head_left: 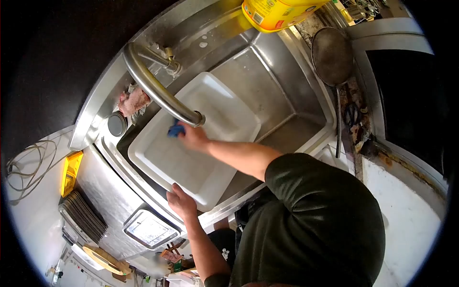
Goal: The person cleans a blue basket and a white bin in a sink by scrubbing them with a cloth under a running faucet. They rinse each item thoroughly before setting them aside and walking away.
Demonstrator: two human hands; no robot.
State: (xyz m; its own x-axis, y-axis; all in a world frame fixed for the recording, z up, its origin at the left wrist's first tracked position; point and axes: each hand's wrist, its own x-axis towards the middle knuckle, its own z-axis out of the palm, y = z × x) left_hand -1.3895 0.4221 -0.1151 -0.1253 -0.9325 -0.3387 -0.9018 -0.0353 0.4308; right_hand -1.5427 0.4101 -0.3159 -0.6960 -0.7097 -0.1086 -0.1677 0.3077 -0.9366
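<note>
A large white plastic tub [224, 158] lies slanted in the stainless steel sink [306, 103]. My left hand [181, 203] grips the rim at its near left corner, thumb on top and the other fingers mostly hidden. Inside the tub, my right hand [195, 138] presses a blue cloth or scrubbing pad [176, 130] against the white surface; the pad is partly covered by my fingers. Just above that hand curves the metal faucet [158, 93], its spout end close to my knuckles. No running water shows.
A yellow bucket [277, 14] stands at the sink's far edge. A round, dark long-handled pan or strainer [332, 56] and black-handled scissors [352, 115] lie to the right. Beside the faucet are a pinkish rag [134, 101] and a round-lidded container [116, 124]. A small metal tray [150, 228] sits lower left.
</note>
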